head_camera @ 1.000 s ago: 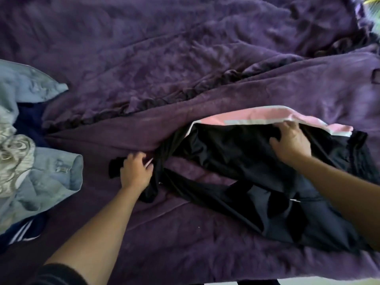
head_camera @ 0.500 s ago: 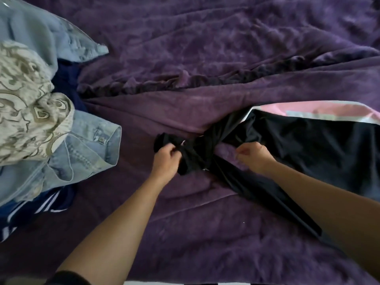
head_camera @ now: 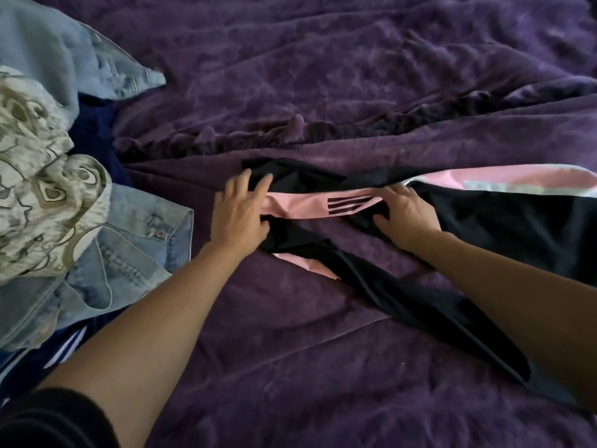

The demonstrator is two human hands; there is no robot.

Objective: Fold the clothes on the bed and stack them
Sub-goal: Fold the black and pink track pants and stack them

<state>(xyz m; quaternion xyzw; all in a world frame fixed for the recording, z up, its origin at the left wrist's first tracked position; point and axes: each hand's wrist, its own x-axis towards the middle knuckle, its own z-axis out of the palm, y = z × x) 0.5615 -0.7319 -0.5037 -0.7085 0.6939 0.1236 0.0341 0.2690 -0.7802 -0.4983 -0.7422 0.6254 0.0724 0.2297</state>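
Observation:
A black garment with pink panels [head_camera: 504, 221] lies across the purple bedspread [head_camera: 323, 76], stretching from the middle to the right edge. One pink strip with three black stripes [head_camera: 310, 203] shows between my hands. My left hand [head_camera: 240, 211] lies flat on the garment's left end, fingers spread over the pink strip and black cloth. My right hand [head_camera: 405, 215] presses on the black cloth to the right of the stripes, fingers apart. A second black leg or sleeve [head_camera: 403, 305] runs down towards the lower right, partly under my right forearm.
At the left edge lies a heap of clothes: a light blue denim jacket [head_camera: 129, 260], a cream patterned cloth [head_camera: 42, 189] on top, and a dark blue garment with white stripes [head_camera: 61, 347] beneath. The bedspread is rumpled, with a ridge across the middle.
The garment's bunched left end has been spread out, so the pink strip with stripes now shows. Both hands went from gripping the cloth to lying flat on it. The view shifted slightly.

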